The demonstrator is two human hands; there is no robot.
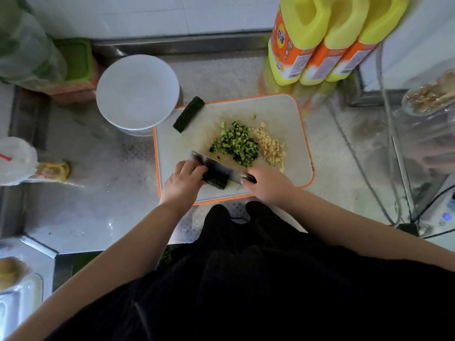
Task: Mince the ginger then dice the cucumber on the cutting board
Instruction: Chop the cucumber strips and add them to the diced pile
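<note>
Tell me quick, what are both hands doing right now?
Left hand: fingers curled on the cucumber piece, holding it on the cutting board.
Right hand: gripping the knife handle.

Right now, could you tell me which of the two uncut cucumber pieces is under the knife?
The near one, at the board's front edge: the left hand holds it against the knife. The other piece lies untouched at the far left corner.

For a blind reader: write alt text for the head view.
Seen from above, a right hand holds a knife over a cucumber piece steadied by the left hand on a board. Diced cucumber, minced ginger and a cucumber strip lie beyond.
</note>
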